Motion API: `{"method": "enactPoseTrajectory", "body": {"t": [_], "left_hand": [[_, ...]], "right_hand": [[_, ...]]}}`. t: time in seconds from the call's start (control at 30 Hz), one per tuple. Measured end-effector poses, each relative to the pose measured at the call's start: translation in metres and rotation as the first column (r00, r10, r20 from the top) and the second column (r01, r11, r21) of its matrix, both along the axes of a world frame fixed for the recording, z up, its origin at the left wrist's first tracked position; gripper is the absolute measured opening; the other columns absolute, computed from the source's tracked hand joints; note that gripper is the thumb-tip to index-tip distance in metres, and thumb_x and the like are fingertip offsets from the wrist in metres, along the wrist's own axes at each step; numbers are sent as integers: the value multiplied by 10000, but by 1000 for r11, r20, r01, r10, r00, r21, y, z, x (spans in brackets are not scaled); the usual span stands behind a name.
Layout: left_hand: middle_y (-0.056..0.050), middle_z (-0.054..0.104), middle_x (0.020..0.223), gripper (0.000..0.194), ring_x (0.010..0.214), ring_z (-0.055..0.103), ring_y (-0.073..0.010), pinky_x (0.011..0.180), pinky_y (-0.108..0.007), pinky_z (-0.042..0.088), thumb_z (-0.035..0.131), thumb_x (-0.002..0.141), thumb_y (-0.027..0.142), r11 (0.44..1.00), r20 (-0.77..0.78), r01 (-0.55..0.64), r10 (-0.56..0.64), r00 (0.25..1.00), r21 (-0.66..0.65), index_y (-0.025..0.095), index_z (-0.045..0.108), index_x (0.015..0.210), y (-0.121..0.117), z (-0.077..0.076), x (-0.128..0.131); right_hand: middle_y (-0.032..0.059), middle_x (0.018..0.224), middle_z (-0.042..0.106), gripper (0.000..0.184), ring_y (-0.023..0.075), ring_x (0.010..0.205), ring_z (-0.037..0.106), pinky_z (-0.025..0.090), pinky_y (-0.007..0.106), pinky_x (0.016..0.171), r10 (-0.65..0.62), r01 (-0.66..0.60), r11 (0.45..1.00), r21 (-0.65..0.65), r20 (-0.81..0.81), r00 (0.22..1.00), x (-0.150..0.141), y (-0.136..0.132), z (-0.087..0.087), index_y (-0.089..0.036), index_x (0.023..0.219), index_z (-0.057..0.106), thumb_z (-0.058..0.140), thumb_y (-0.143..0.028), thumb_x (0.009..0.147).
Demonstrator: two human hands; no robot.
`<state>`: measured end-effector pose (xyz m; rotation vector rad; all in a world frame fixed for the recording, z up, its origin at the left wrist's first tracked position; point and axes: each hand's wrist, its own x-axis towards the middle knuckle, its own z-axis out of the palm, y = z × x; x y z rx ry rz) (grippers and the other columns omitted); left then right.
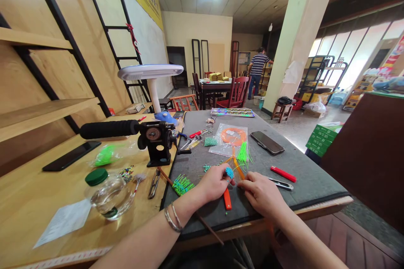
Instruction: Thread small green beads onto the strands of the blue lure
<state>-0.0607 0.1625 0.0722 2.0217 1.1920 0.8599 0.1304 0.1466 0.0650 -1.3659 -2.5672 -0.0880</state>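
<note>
Teal beaded piece (229,172) sits pinched in the left hand (214,183), fingers clenched on it, over the grey felt mat (195,214), near the table edge. Right hand (260,194) is just beside it, fingertips at orange cords (239,169); can't tell if it grips them. Orange-handled tool (227,199) lies under the left hand. Green cord bundle (243,155) is just far of the hands, teal cord bundle (182,185) to the left. Farther on the mat: orange coil (233,136) in a clear plastic bag, black smartphone (267,142), red-handled tool (283,173) at right.
</note>
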Motion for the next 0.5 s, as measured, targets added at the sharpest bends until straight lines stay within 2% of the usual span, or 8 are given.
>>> {"method": "enactPoseTrajectory", "body": {"t": [0.17,0.33,0.5], "left_hand": [[-26,708,826,163,779,628,-182,688,-252,417,483,778,112,995,-172,11,7,985,100,210,604,827,0,0,1],[-36,691,787,169,767,637,-225,630,-273,373,484,781,138,982,-413,49,33,910,185,232,593,871,1,2,3],[-48,692,793,166,764,634,-242,610,-279,358,476,788,156,969,-478,116,3,878,219,242,590,873,1,3,3]], "right_hand": [[49,891,608,257,197,865,547,394,280,712,23,-23,1000,9,11,1000,2,1,-2,-269,986,683,469,-200,861],[47,887,618,273,189,873,548,396,276,738,27,-27,1000,9,1,1000,4,2,-4,-265,996,679,459,-186,856],[47,877,618,257,188,854,555,391,280,719,21,-21,1000,19,4,1000,7,0,-2,-252,962,673,443,-188,869]]}}
